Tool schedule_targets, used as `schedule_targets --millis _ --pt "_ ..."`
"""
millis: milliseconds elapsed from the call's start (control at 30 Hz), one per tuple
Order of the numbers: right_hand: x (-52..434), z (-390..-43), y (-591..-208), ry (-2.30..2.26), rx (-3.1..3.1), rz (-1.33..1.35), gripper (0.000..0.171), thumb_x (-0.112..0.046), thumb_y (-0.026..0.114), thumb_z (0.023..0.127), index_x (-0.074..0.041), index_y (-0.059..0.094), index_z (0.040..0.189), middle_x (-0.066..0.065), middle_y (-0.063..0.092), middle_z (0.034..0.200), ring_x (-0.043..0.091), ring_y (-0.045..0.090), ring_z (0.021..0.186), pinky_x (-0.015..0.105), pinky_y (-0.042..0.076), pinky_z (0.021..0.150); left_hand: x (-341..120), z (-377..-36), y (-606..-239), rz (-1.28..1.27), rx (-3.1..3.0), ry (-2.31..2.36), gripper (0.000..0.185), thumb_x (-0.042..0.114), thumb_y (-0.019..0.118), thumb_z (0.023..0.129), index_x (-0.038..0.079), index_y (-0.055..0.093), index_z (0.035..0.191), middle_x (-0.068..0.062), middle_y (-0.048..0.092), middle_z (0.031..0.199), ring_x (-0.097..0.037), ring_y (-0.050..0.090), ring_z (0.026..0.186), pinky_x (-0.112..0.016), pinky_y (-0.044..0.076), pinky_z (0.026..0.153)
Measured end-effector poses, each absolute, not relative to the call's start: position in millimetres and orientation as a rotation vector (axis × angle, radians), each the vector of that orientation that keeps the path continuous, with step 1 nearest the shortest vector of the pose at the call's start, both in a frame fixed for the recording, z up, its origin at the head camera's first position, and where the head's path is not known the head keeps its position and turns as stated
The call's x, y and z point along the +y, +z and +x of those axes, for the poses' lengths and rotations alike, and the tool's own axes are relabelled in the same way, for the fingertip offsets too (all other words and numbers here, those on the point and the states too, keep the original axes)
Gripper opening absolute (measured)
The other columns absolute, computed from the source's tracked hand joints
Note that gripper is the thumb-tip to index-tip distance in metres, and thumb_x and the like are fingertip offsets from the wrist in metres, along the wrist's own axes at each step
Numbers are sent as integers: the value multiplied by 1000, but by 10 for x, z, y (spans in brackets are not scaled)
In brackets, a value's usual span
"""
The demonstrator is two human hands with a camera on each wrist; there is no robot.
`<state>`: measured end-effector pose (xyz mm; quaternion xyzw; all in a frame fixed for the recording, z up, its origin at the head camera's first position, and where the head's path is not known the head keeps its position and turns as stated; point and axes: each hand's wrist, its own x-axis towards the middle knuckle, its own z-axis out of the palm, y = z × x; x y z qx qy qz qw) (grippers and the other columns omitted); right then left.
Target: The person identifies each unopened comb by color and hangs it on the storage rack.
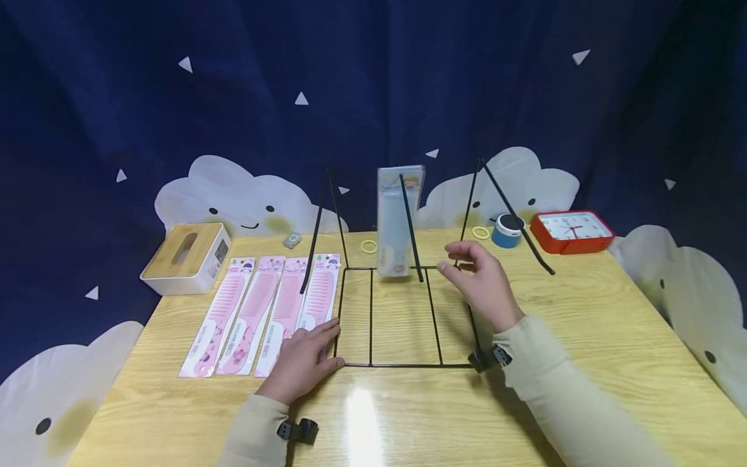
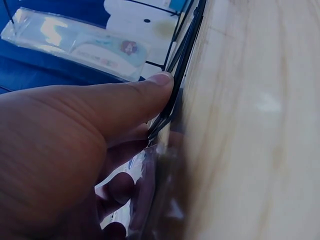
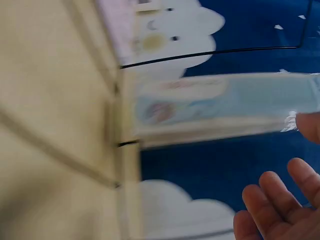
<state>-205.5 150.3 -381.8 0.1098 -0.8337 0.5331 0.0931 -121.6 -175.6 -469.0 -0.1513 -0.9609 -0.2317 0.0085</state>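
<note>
A black wire display rack (image 1: 403,366) stands on the wooden table, with three prongs slanting toward me. From its middle prong hangs a pale blue comb in clear packaging (image 1: 391,227), also seen in the right wrist view as a blurred pack (image 3: 200,107). My left hand (image 1: 300,363) holds the rack's front left corner; the left wrist view has the thumb on the wire and fingers behind it. My right hand (image 1: 484,285) is raised beside the rack's right side, fingers loosely bent, nothing in them. Several pink packaged combs (image 1: 230,311) lie in a row left of the rack, partly under my left hand.
At the back left sits a tissue box (image 1: 166,259) with a wooden lid, near a small grey object (image 1: 292,240). Yellow rings (image 1: 369,246), a blue round container (image 1: 506,235) and a red clock (image 1: 574,230) line the back. A dark blue curtain (image 1: 373,78) hangs behind.
</note>
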Motion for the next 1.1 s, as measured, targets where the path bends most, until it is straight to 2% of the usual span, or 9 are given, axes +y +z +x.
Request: schedule_targets --millis 100,267,467,600,800,867,967,1067,1100 --pt "1652 -1881 -4042 1490 -2615 355 55 -26 75 93 -4 53 138 15 53 143 33 48 132 53 37 108 -1767 -1207 -4679 -458 -2994 -727 61 36 78 87 9 61 139 1 52 149 -13 44 81 -37 35 74" --pt "1874 -1636 -4346 1368 -2809 376 77 -36 76 90 -8 40 152 17 36 157 42 33 142 62 31 110 -1755 -1211 -4681 -454 -2977 -738 60 36 78 87 9 62 138 0 54 148 -14 46 82 -38 37 75" --pt "2071 -1509 -4605 1337 -2892 307 89 -42 80 85 -6 37 154 18 35 158 42 29 145 59 27 113 -1721 -1208 -4703 -446 -2968 -761 60 37 80 84 9 64 135 0 55 147 -13 45 84 -38 36 76" --pt "2161 -1473 -4676 1212 -2979 374 99 -49 83 79 -3 37 154 18 32 160 42 26 146 62 28 112 -1698 -1210 -4708 -429 -2976 -786 61 36 80 84 8 64 135 1 55 147 -12 43 83 -37 35 76" --pt "2186 -1416 -4707 1113 -3013 458 93 -47 84 78 1 46 147 16 35 159 43 23 147 65 30 108 -1680 -1215 -4687 -434 -2976 -772 60 35 81 84 8 64 134 1 55 147 -14 46 86 -39 37 77" --pt "2175 -1400 -4717 1117 -3006 445 93 -46 85 77 0 46 148 17 35 159 44 25 146 65 30 109 -1677 -1212 -4677 -431 -2974 -775 58 35 80 85 7 65 133 0 55 147 -16 51 91 -40 39 79" --pt "2157 -1373 -4728 1128 -3011 416 97 -47 85 77 -1 43 150 19 34 159 44 26 146 65 30 109 -1705 -1225 -4652 -416 -2952 -817 54 32 78 87 7 65 133 -2 56 146 -26 59 108 -48 44 88" --pt "2151 -1355 -4727 1138 -3024 391 99 -48 85 76 0 41 151 21 34 159 45 25 146 64 31 109 -1790 -1354 -4593 -393 -2923 -935 51 27 75 90 5 63 135 -8 56 144 -35 56 124 -55 42 102" --pt "2153 -1353 -4723 1130 -3022 395 99 -48 85 76 0 41 151 22 34 158 45 26 145 65 31 108 -1828 -1439 -4565 -375 -2918 -993 50 26 73 92 5 61 136 -11 57 142 -36 57 123 -55 42 102"
